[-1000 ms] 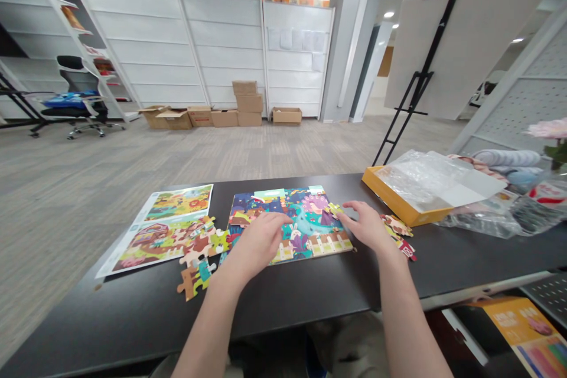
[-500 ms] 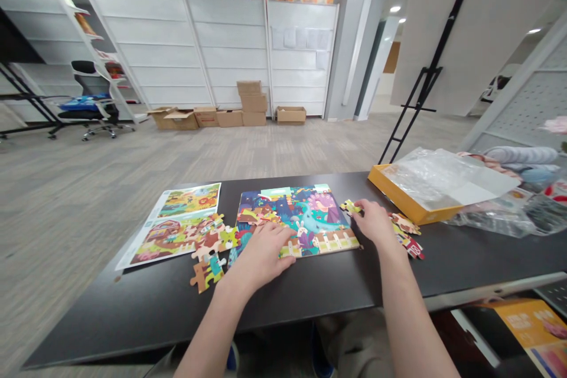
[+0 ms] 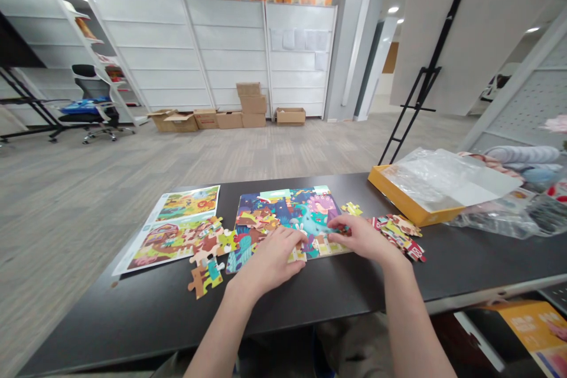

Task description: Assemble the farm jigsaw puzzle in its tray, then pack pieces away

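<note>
Bright cardboard everywhere, and the right hand (image 3: 361, 237) has just let go of the yellow-green piece (image 3: 351, 208)!
Now its fingers curl over the puzzle picture (image 3: 281, 204), near right, pinching something or not, I can't tell; the left hand (image 3: 277, 254) spreads loosely at the near edge; that piece lies loose beside the far right, with more pieces (image 3: 207, 274) left

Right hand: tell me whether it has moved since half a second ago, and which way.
Yes. Against the yellow box, the right hand has moved left and nearer the person, from the yellow-green piece to the puzzle.
</note>
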The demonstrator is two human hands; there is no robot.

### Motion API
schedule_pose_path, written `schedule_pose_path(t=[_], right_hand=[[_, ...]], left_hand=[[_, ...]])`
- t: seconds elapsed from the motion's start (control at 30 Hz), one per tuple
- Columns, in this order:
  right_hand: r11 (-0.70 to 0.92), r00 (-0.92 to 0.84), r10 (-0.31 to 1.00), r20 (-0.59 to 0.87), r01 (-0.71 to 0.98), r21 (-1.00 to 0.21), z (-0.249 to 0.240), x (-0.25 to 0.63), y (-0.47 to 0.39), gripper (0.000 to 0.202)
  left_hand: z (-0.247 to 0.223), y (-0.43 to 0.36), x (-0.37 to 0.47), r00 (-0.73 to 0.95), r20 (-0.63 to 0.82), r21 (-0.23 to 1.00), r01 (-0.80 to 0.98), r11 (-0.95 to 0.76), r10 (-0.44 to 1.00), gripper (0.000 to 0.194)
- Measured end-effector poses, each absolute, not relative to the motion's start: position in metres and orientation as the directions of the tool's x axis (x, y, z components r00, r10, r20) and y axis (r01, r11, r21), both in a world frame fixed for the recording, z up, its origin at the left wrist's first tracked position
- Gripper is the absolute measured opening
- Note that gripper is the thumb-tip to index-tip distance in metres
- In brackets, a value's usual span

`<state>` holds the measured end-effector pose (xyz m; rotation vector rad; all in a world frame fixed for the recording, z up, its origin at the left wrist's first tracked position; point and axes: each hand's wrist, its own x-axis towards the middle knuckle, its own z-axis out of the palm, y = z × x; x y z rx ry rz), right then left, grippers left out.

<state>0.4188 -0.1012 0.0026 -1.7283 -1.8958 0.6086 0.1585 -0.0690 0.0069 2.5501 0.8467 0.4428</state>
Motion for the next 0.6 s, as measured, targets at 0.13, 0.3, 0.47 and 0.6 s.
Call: schedule_pose_path(t=[0.13, 0.3, 0.47, 0.6], right_hand=[[0.105, -0.071, 0.994, 0.080, 0.788, -0.607, 0.000, 0.419, -0.100, 0.026], [0.122, -0.078, 0.992, 0.100, 0.803, -0.584, 0.000, 0.417, -0.100, 0.022], [0.126, -0.069, 0.991, 0.118, 0.802, -0.584, 0.000, 0.417, -0.099, 0.021], [0.107, -0.037, 0.991, 0.130, 0.802, -0.587, 0.003, 0.423, -0.101, 0.021]], left_hand=[[0.007, -0.071, 0.171, 0.747, 0.238, 0.499, 0.454, -0.738, 0.620, 0.034], [0.000, -0.070, 0.184, 0.763, 0.233, 0.432, 0.474, -0.767, 0.603, 0.024], [-0.003, -0.067, 0.184, 0.788, 0.239, 0.396, 0.454, -0.798, 0.567, 0.013], [-0.002, -0.066, 0.182, 0.825, 0.231, 0.367, 0.417, -0.831, 0.516, 0.011]])
